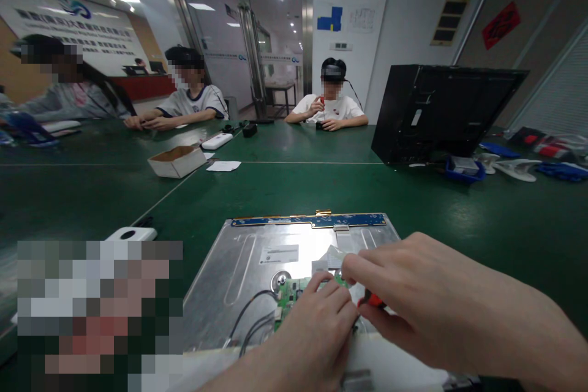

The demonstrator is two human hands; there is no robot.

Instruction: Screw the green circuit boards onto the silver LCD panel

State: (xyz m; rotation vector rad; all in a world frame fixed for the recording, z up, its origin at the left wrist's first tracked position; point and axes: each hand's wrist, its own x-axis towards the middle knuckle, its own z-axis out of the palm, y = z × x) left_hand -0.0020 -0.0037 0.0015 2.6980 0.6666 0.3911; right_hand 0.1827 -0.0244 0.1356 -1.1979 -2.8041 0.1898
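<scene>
A flat silver metal panel (pixel 243 269) lies before me, a blue circuit strip (pixel 294 221) along its far edge. On its near part sits a green circuit board (pixel 287 294), with black cables (pixel 250 306) running off to the left. My left hand (pixel 321 312) rests over this board with its fingers curled together; whatever is under the fingertips is hidden. My right hand (pixel 399 282) is closed around a screwdriver (pixel 374 300) with a red and black handle, close beside my left hand. The screwdriver's tip is out of sight.
A large black monitor casing (pixel 441 116) stands at the right, near a blue tray (pixel 463 171). An open white box (pixel 177 162) sits left of centre on the green table (pixel 294 187). Several people sit across the table. The lower left is pixelated.
</scene>
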